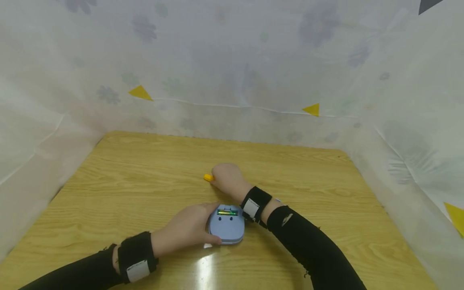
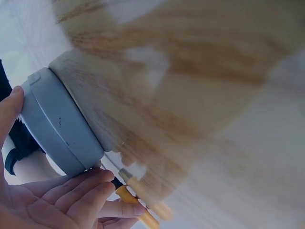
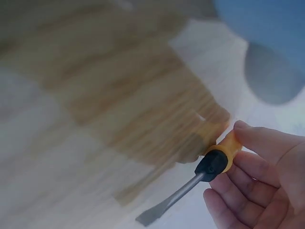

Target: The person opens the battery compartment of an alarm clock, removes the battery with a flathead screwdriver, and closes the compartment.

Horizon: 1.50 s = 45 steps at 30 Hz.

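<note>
My left hand (image 1: 185, 225) grips a light blue rounded battery device (image 1: 226, 231) by its left side, thumb at the near edge and fingers at the far side. A green and gold battery (image 1: 227, 212) shows in the compartment on its upper face, with two dark round spots below it. Beyond the device, my right hand (image 1: 228, 179) holds a flat-blade screwdriver by its yellow handle (image 1: 208, 177). In the right wrist view the screwdriver's metal shaft (image 3: 178, 195) and black collar point away from the fingers, low over the glossy table. The head view hides the blade.
The wood-grain table (image 1: 145, 161) is shiny and reflects the hands and tool. A pale flowered sheet (image 1: 232, 60) with yellow triangles surrounds its back and sides. Something small and bluish-white (image 1: 278, 200) peeks out behind my right wrist.
</note>
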Each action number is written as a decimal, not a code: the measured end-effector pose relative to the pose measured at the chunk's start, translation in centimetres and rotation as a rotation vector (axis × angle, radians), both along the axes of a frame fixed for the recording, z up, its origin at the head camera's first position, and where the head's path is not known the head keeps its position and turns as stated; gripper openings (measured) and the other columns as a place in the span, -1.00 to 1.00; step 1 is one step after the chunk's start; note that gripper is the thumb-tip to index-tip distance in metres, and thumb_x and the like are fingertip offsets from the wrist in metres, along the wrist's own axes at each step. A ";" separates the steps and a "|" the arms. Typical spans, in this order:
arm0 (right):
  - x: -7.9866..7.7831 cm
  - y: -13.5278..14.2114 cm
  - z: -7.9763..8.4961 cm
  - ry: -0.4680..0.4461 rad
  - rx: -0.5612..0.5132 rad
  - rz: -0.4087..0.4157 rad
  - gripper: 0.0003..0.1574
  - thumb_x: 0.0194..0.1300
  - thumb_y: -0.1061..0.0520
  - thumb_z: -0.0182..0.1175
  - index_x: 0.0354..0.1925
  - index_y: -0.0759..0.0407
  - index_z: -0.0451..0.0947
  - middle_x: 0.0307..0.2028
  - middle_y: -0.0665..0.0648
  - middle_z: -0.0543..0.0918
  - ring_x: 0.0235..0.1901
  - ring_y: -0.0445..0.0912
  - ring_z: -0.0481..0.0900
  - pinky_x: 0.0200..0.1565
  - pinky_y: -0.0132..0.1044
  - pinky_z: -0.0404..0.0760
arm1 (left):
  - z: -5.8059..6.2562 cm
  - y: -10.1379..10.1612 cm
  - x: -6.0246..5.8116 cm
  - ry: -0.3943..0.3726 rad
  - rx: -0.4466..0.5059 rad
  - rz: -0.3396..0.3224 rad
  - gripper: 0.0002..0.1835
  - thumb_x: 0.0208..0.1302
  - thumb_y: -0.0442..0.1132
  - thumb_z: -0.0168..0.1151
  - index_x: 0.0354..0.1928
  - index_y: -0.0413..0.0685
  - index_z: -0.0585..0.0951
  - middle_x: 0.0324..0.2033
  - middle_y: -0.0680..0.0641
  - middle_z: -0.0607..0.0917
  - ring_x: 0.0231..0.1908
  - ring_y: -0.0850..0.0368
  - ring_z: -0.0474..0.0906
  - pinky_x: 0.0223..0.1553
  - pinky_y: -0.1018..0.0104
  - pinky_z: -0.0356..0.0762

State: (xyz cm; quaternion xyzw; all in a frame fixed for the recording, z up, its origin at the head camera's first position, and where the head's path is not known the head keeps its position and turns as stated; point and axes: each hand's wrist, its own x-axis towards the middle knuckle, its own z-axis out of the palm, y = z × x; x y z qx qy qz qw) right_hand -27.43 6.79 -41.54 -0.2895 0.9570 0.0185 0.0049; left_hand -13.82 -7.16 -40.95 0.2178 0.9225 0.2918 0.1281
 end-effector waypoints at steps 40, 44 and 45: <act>0.3 6.2 7.9 -0.587 -1.651 0.108 -0.69 0.59 0.31 0.11 0.09 0.33 0.75 -0.15 -0.07 0.89 -0.05 -0.17 0.85 0.14 -0.24 0.80 | 0.4 -0.1 0.1 -0.046 -0.032 0.027 0.13 -0.01 0.17 0.71 0.52 -0.26 0.42 0.40 -0.26 0.60 0.40 -0.20 0.57 0.44 -0.16 0.55; 0.9 6.4 8.2 -0.661 -1.776 0.148 -0.59 0.61 0.33 0.05 -0.02 0.09 0.83 -0.11 0.00 0.88 -0.03 -0.14 0.85 0.15 -0.27 0.80 | 0.5 -0.3 0.1 -0.049 -0.029 0.030 0.13 -0.01 0.16 0.71 0.52 -0.26 0.41 0.41 -0.26 0.59 0.41 -0.20 0.55 0.45 -0.16 0.54; 1.1 6.4 8.2 -0.675 -1.797 0.148 -0.56 0.61 0.33 0.03 -0.06 0.04 0.84 -0.11 0.01 0.89 -0.03 -0.14 0.85 0.14 -0.29 0.80 | 0.5 -0.3 0.2 -0.050 -0.028 0.030 0.13 -0.01 0.16 0.71 0.52 -0.26 0.41 0.41 -0.26 0.59 0.41 -0.20 0.55 0.45 -0.16 0.53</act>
